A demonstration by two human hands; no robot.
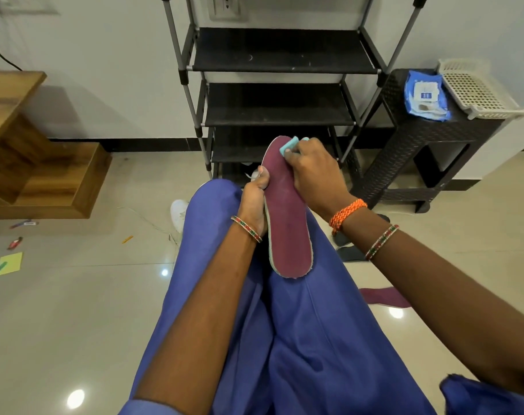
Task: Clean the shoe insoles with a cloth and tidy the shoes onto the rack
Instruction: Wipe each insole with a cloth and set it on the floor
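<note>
A maroon insole (286, 223) stands tilted on my blue-clad lap, toe end pointing away. My left hand (254, 199) grips its left edge near the middle. My right hand (311, 172) holds a light teal cloth (289, 145) and presses it on the toe end of the insole. A second maroon insole (383, 296) lies on the floor under my right forearm. The black shoe rack (280, 94) stands straight ahead with bare shelves. A white shoe (178, 214) shows on the floor left of my knee, and a dark shoe (352, 253) lies partly hidden behind my right wrist.
A dark woven side table (428, 151) right of the rack carries a blue wipes pack (425, 95) and a white plastic basket (476, 91). A wooden stepped unit (36, 163) stands at the left. Small coloured items (9, 262) lie scattered on the tiled floor.
</note>
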